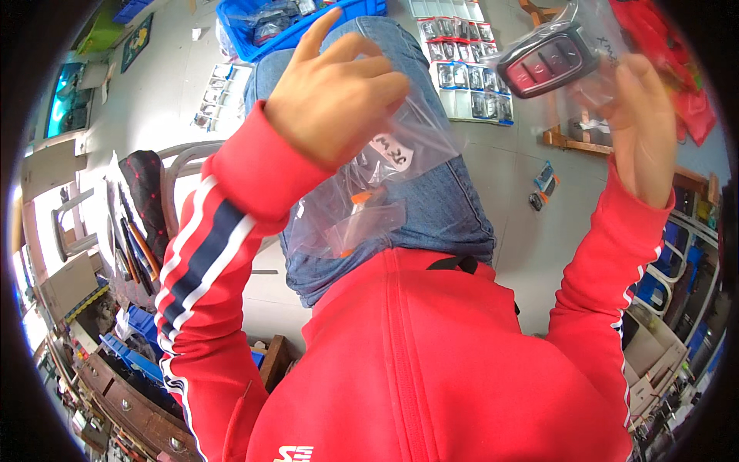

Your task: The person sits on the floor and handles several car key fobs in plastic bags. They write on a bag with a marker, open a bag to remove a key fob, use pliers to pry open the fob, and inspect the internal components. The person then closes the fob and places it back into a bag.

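One glossy rounded key fob [545, 63], filmy clear bag [603, 37] in right hand [647, 115]

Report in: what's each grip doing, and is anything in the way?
Right grip: raised, holding bagged key fob. Left grip: above clear bags over the lap, hold unclear. In the way: plastic around fob.

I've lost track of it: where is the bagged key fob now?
The key fob is at the head view's upper right, in a clear bag held by the right hand, right of a white tray.
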Demonstrator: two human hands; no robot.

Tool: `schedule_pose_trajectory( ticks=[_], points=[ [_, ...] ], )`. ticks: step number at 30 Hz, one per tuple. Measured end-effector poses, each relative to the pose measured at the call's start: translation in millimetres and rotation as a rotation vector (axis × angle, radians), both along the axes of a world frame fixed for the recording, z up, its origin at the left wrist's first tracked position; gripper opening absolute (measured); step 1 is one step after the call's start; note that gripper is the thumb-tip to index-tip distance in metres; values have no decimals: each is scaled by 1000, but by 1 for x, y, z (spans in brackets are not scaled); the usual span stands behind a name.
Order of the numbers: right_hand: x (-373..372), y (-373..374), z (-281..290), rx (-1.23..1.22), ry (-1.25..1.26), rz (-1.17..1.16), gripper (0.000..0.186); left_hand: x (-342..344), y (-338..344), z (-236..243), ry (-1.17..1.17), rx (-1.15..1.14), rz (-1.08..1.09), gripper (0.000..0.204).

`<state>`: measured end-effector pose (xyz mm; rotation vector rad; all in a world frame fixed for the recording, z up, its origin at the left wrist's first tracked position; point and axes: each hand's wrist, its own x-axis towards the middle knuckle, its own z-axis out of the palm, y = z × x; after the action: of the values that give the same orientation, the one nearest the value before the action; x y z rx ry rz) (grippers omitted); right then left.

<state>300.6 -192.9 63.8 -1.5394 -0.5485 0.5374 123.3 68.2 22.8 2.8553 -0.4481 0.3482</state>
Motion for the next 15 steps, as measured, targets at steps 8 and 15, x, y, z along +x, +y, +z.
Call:
schedule_pose_trajectory(
  ticks=[8, 15],
  points=[
    [-69, 66, 6, 179, -91, 277, 16, -36, 27, 46, 363, -498, -12, 16],
    [-75, 80, 33, 34, -352, 283, 15, -64, 14, 79, 285, -545, 29, 17]
  ],
)
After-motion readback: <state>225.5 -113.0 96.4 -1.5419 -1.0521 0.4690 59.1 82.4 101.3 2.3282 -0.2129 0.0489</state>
